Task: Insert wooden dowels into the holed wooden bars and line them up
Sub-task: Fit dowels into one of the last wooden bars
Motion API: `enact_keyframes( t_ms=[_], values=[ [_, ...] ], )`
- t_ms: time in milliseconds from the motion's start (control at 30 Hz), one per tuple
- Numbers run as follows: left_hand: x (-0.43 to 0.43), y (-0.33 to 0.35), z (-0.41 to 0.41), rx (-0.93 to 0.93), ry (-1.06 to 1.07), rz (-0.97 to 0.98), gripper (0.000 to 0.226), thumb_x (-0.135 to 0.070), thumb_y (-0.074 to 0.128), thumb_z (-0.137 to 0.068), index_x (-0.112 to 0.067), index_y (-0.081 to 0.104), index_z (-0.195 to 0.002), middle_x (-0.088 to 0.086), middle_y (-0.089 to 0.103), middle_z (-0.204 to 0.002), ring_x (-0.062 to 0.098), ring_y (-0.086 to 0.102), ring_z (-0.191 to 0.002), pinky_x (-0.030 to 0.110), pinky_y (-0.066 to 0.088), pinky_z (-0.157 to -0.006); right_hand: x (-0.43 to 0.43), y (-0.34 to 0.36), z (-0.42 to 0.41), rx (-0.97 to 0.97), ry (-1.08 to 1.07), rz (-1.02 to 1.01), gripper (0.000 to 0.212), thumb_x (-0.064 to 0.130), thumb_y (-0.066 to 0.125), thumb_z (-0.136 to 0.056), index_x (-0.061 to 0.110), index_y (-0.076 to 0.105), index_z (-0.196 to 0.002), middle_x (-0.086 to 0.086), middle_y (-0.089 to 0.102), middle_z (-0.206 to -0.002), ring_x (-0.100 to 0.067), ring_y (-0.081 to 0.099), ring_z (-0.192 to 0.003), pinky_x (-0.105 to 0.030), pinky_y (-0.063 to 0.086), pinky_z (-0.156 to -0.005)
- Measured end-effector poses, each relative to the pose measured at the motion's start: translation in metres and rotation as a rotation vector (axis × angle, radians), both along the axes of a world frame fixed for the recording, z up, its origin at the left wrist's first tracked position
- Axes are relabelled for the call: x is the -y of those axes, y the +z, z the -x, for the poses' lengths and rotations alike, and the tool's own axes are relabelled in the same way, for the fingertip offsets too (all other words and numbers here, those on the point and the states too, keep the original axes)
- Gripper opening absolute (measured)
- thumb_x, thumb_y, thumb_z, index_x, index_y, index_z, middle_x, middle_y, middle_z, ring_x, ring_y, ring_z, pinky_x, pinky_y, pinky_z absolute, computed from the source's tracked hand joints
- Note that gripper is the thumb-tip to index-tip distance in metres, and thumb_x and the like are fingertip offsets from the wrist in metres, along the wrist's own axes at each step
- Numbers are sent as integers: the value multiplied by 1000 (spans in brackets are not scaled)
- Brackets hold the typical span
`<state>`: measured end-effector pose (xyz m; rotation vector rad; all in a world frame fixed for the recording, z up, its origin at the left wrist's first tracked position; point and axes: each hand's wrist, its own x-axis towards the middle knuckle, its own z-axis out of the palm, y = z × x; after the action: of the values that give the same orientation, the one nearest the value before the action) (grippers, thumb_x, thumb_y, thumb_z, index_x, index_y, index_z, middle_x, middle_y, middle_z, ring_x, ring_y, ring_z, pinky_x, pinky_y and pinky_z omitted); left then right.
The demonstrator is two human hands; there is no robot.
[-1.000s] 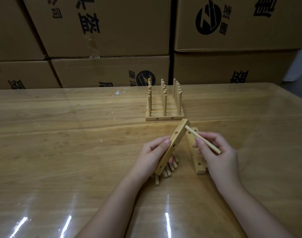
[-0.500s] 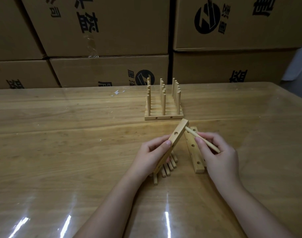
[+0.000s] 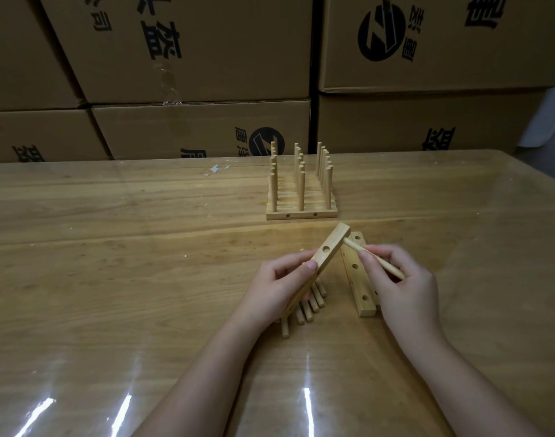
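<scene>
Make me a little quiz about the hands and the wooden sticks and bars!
1. True or false: the left hand holds the tilted bar.
2. Which of the hands pinches the dowel? A: left hand. B: right hand.
3. How many holes show on the flat bar?

Key: 1 true; 2 B; 3 three.

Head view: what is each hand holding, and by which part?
The left hand grips a tilted holed bar around its lower half. The right hand pinches a dowel near its middle, tip at the bar's upper end.
</scene>
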<state>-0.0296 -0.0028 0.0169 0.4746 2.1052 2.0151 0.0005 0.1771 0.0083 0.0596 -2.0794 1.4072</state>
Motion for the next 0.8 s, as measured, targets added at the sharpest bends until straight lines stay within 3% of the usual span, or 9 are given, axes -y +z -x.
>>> enact_keyframes(
  t_ms=[233,367,500,633,800],
  values=[
    [0,0,-2,-26,-12,54,27,-44,60,-80,-47,67,-106,-13,70,-100,0,63,-76,17,49,-65,0,-2,1,28,-29,-31,12,28,60,-87,32,63,-76,18,62,-69,2,55,-58,-8,36,-45],
    [0,-2,0,-25,-8,38,22,-33,58,-92,-42,68,-110,-11,71,-86,2,63,-71,17,49,-63,1,-1,2,33,12,79,5,32,59,-85,36,62,-88,19,61,-68,3,55,-60,-7,40,-50],
    [1,-3,1,-16,5,-16,31,-41,59,-89,-31,66,-117,-7,66,-69,7,62,-65,21,50,-59,-1,1,1,-21,16,215,22,53,55,-83,41,53,-102,4,57,-77,-6,55,-64,-19,48,-55],
    [3,-4,5,14,48,-134,39,-37,56,-83,-23,64,-118,-1,64,-66,10,62,-62,21,51,-57,-1,0,0,-88,-23,149,18,56,47,-81,44,52,-95,4,58,-77,-8,55,-64,-20,48,-54],
    [3,-7,7,10,58,-132,40,-39,57,-82,-24,64,-118,-1,66,-69,9,63,-63,21,50,-56,0,-2,-1,-129,-48,8,11,49,42,-88,44,51,-93,2,57,-75,-18,53,-56,-34,46,-46]
  ],
)
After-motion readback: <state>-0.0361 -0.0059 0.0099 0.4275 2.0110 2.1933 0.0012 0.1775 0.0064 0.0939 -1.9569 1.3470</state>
